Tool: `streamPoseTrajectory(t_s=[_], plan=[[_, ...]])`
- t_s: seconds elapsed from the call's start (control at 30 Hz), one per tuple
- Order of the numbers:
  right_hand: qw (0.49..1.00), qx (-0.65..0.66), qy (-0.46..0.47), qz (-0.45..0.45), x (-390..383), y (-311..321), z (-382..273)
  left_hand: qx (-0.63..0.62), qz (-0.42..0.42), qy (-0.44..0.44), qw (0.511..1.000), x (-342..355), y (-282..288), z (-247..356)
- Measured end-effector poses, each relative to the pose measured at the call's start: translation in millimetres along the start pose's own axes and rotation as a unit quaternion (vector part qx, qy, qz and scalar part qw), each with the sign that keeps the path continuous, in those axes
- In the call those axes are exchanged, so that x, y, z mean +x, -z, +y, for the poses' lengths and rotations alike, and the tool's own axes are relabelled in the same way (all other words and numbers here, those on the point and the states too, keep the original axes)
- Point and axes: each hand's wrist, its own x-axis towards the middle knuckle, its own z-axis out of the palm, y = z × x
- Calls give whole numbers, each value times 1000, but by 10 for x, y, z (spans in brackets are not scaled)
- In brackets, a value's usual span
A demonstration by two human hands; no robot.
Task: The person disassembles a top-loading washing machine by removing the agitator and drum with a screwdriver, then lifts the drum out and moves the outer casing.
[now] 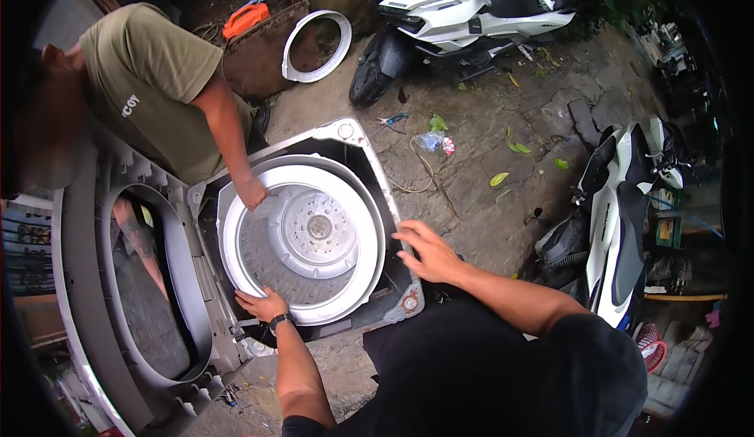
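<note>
Black shirt [503, 366] foremost, we're resting our left hand [267, 305], open, on the white ring [366, 229], right hand [433, 256] splayed at the casing [345, 131], risking pinches should the white ring slip.

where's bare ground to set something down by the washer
Bare grey ground lies between the oval yellow-green leaf and the right forearm. Crowded: beyond the white metal washer frame, around blue-handled pliers and crumpled clear plastic.
</note>
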Motion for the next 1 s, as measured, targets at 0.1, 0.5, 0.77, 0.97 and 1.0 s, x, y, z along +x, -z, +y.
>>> streamPoseTrajectory(t_s=[0.1,0.5,0.77,0.97,1.0], plan=[[992,51,-103,54,-247,397,133,44,15,-47,998,-168,1,-82],[938,-203,-234,-155,764,370,3989,-87,-231,-225,942,-3076,312,2033],[878,-291,-269,-269,2597,-436,7128,125,-23,-147,981,-3507,-267,2289],[924,-306,-188,-132,3868,-1180,8586,286,-97,-78,950,-3489,-415,2431],[926,-299,-187,-132,4035,-1291,8685,301,-96,-75,946,-3527,-464,2412]])
